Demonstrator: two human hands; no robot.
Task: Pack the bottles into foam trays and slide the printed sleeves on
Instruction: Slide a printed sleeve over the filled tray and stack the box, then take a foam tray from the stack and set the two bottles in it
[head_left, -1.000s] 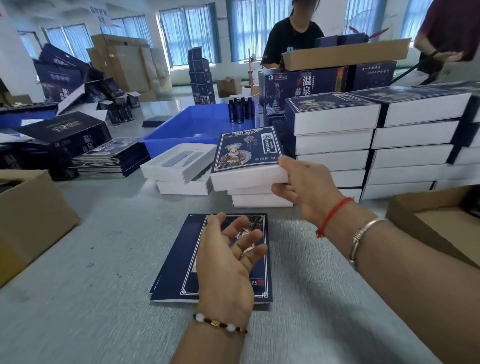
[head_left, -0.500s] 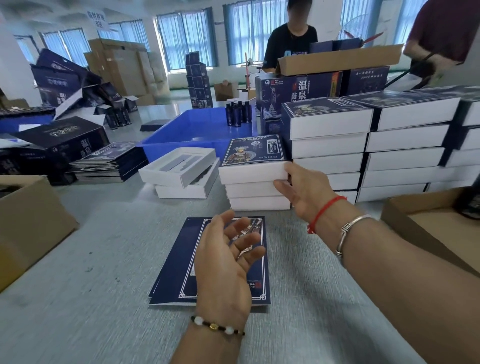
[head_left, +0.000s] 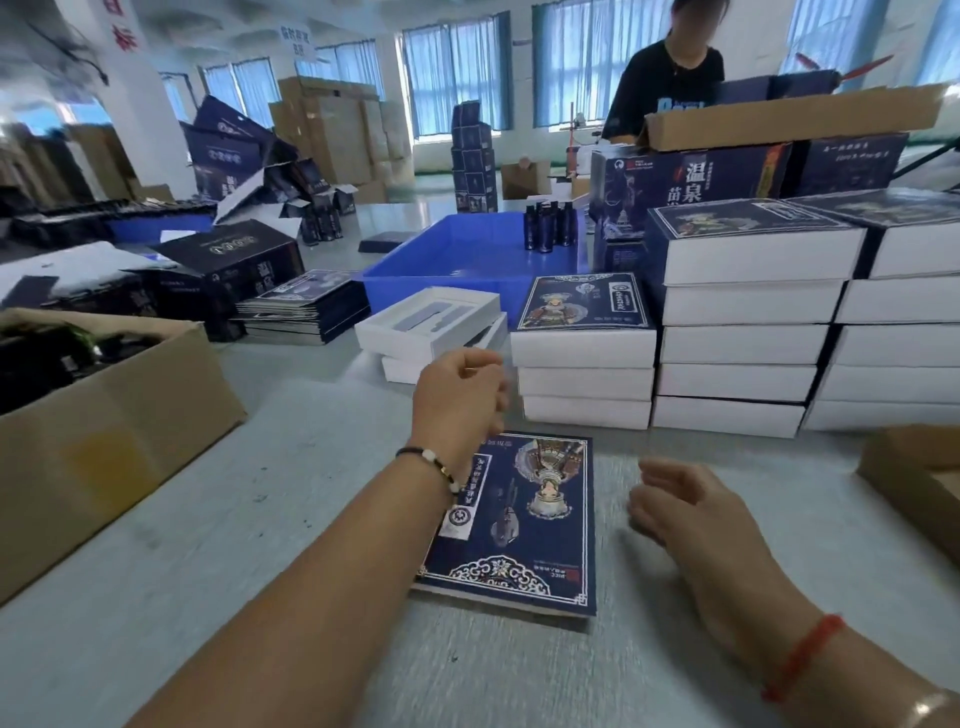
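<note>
1. A flat stack of printed sleeves (head_left: 524, 525) lies on the grey table (head_left: 234, 597) at lower centre of the frame, its dark blue face up.
2. The left hand (head_left: 460, 397) hovers above the far left corner of that stack, fingers loosely curled and blurred, holding nothing that can be seen.
3. The right hand (head_left: 685, 512) hangs just right of the sleeves, fingers relaxed and slightly bent, gripping nothing.
4. Beyond the left hand, at centre frame, a white foam tray (head_left: 428, 325) with a cut-out recess sits on a second tray.
5. Just right of the trays stands a short pile of three white boxes (head_left: 584, 371), the top one wearing a printed sleeve.
6. Taller piles of sleeved boxes (head_left: 753, 312) fill the right middle of the frame.
7. A blue bin (head_left: 467, 260) sits behind the trays, with dark bottles (head_left: 548, 226) standing upright at its far right corner.
8. An open cardboard carton (head_left: 104, 441) occupies the left edge.
9. A person in a black shirt (head_left: 670, 83) stands at the upper right.
</note>
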